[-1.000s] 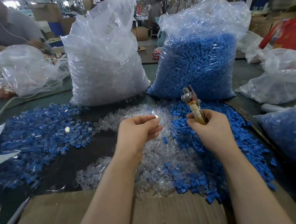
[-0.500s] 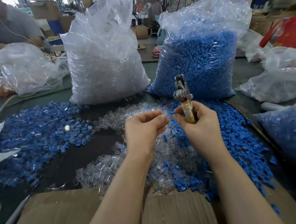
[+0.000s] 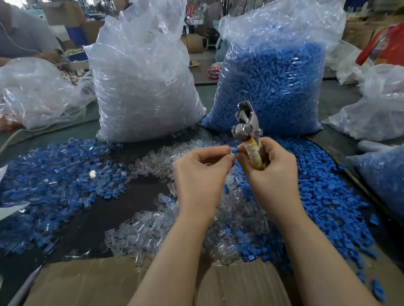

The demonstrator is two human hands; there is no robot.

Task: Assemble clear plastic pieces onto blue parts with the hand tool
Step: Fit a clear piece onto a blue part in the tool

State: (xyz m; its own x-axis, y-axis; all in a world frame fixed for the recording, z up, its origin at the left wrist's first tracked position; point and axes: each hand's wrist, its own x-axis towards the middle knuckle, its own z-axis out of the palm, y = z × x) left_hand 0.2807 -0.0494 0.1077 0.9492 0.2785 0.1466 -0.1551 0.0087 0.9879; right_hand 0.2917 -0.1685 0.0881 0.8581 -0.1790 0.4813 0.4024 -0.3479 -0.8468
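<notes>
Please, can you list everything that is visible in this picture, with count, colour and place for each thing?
bag of clear pieces: one, transparent, rear centre of table
bag of blue parts: one, blue inside clear film, rear right of centre
loose blue parts: many, blue, heap on the right
mixed pile: many, blue with clear, on the left
loose clear pieces: many, transparent, centre
cardboard: one, brown, near edge
other plastic bags: several, clear, far left and right
second person: one, grey top, rear left
hand tool: one, metal head, yellowish handle, in the right hand
small blue part: one, between both hands' fingertips
left hand: pinching
right hand: gripping the tool
</notes>
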